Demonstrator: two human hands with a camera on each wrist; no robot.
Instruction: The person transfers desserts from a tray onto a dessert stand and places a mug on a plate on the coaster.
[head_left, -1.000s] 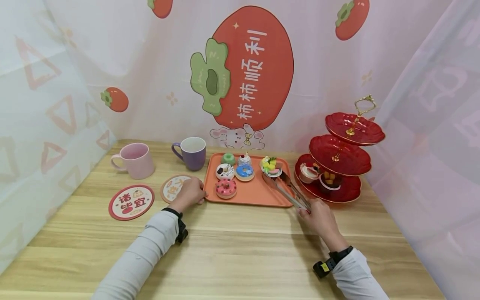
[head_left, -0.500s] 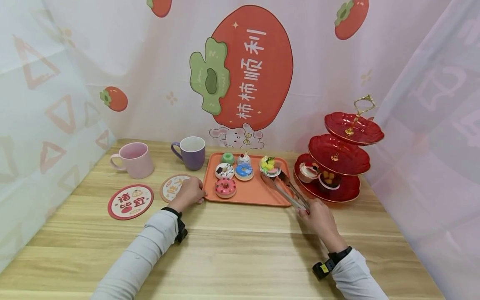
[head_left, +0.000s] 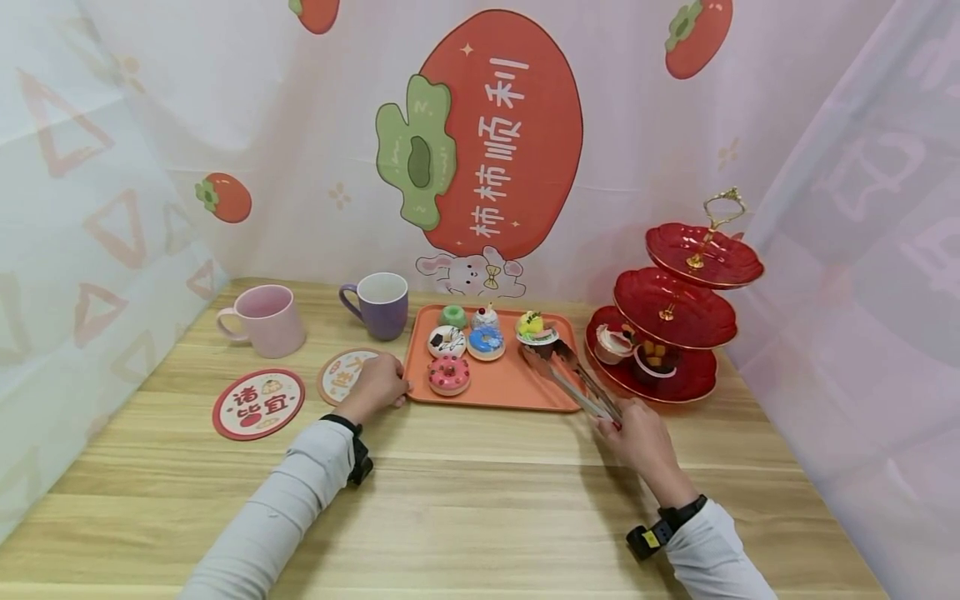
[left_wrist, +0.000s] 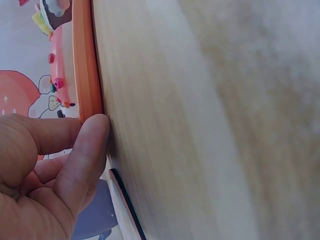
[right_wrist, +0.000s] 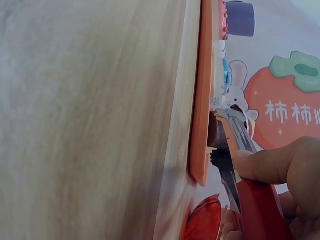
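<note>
My left hand (head_left: 378, 385) pinches the front left corner of an orange tray (head_left: 495, 404); thumb and forefinger meet at its rim in the left wrist view. My right hand (head_left: 641, 437) holds red-handled metal tongs (head_left: 579, 390) that reach over the tray's right front. Between the tong tips sits a fruit-topped cupcake (head_left: 537, 330) in a dark cup, tilted on the right part of the tray. On the tray's left half are a pink donut (head_left: 449, 376), a white donut (head_left: 447, 342), a blue donut (head_left: 486, 342), a green ring cake (head_left: 453, 316) and a cream cupcake (head_left: 485, 317).
A three-tier red stand (head_left: 675, 308) rises right of the tray, with a cream cupcake (head_left: 613, 343) and a chocolate cupcake (head_left: 656, 360) on its lowest plate. Leftward are a purple mug (head_left: 384, 308), a pink mug (head_left: 272, 323), a red-rimmed coaster (head_left: 258, 405) and another coaster (head_left: 335, 375).
The fruit-topped cupcake has tipped between the tong tips, so more of its dark side shows. Both hands have stayed in place; the head view has shifted slightly.
</note>
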